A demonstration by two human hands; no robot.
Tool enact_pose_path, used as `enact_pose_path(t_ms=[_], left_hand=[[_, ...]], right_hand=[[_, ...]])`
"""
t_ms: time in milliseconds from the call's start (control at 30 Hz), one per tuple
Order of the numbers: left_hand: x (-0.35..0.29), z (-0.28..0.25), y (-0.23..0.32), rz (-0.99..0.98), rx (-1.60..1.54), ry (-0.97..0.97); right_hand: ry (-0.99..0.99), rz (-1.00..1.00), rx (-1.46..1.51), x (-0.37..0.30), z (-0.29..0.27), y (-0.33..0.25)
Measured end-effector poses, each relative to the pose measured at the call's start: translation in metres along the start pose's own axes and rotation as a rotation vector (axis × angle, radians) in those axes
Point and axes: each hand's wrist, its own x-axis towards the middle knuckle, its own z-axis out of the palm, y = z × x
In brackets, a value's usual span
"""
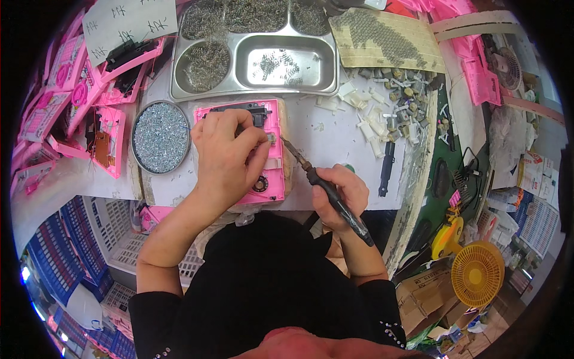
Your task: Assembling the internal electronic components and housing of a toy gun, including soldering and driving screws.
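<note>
A pink plastic housing [273,176] with black and metal parts lies on a padded support in front of me. My left hand [230,152] is over it, thumb and fingertips pinched together near its middle; whatever they hold is hidden. My right hand [342,194] is wrapped around a screwdriver-like tool [335,200] with a black handle, a brownish collar and a thin metal shaft. Its tip points up and left, close to the housing's right edge. A round dish of small silvery screws [160,136] stands left of the housing.
Behind the housing is a steel compartment tray [254,90] with small springs. A yellowish sheet [388,39] with small metal pieces lies right of it, above loose white and metal parts [382,113]. Pink housings [110,140] are piled left. A yellow fan [476,272] stands lower right.
</note>
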Motion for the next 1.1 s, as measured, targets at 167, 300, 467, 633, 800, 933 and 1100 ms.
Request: enact_pose_path(t_ms=[167,300,467,633,800,933,1100], left_hand=[[0.002,0.005,0.001,-0.033,-0.007,0.024],[0.001,0.009,0.000,-0.024,0.008,0.044],[0.000,0.010,0.000,-0.016,0.019,0.053],[-0.001,0.010,0.000,-0.018,0.018,0.060],[0.000,0.011,0.000,-0.016,0.020,0.067],[0.000,0.012,-0.001,-0.014,0.021,0.070],[-0.001,0.012,-0.001,-0.009,0.018,0.078]], right_hand=[[-0.017,-0.020,-0.018,0.005,0.001,-0.001],[-0.024,-0.039,-0.030,0.005,0.003,0.001],[-0.027,-0.037,-0.028,0.006,0.005,0.001],[-0.018,-0.015,-0.020,0.003,0.008,0.002],[-0.024,-0.025,-0.027,0.004,0.008,0.001],[-0.046,-0.050,-0.037,0.009,0.008,0.000],[-0.033,-0.057,-0.044,0.008,0.007,0.000]])
